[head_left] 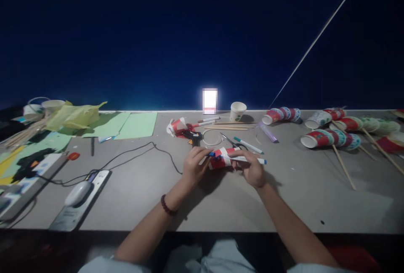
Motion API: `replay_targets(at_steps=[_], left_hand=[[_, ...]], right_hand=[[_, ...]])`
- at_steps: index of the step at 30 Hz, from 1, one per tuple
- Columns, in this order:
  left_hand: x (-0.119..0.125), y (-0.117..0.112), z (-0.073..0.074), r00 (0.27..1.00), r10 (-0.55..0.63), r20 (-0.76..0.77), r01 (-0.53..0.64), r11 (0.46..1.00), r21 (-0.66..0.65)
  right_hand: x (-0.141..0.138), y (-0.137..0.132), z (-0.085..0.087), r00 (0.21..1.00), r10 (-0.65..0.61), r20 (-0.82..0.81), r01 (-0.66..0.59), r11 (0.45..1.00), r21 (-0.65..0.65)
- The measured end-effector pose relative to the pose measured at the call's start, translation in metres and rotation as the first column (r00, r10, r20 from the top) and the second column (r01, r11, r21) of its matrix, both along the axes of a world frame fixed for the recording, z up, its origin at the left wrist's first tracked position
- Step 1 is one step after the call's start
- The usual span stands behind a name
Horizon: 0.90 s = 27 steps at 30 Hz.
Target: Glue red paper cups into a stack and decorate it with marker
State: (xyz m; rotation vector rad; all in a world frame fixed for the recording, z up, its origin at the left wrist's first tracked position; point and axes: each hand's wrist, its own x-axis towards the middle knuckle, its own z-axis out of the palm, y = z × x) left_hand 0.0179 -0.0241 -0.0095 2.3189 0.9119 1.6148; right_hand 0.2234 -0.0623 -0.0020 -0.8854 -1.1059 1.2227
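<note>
A red-and-white paper cup piece [221,160] lies on its side between my two hands, low over the table. My left hand [196,165] is closed at its left end, with a small blue marker cap [211,154] at the fingertips. On the other side my right hand [253,171] is closed around a white marker [252,160] with a blue end, its fingers also against the cup. Just behind them are a black glue gun [195,138], a teal-capped marker [249,145] and partly hidden scissors [227,140].
Decorated paper-cup figures [334,138], some on sticks, lie at right. A white cup [237,112], wooden sticks [227,127] and a purple glue stick [268,133] sit at the back. Left are green sheets [139,125], a power strip [34,184], a phone [67,218] and a cable [126,155].
</note>
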Motion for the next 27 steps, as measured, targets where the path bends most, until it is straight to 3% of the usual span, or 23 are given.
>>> replay_targets(at_steps=[4,13,21,27], left_hand=[[0.0,-0.001,0.0,1.0,-0.018,-0.012,0.018,1.0,0.01],[0.001,-0.002,0.002,0.994,-0.088,-0.063,0.091,0.995,0.046],[0.0,-0.011,0.01,0.976,-0.191,-0.103,0.178,0.977,-0.118],[0.001,-0.014,0.009,0.968,-0.193,-0.159,0.181,0.98,-0.082]], right_hand=[[-0.002,-0.002,0.002,0.998,0.024,0.056,-0.02,0.997,-0.071],[0.001,0.0,-0.003,0.989,0.095,0.116,-0.084,0.991,-0.102],[0.001,-0.001,0.0,0.985,0.127,0.12,-0.113,0.986,-0.122],[-0.005,-0.002,0.004,0.979,0.184,0.09,-0.17,0.976,-0.138]])
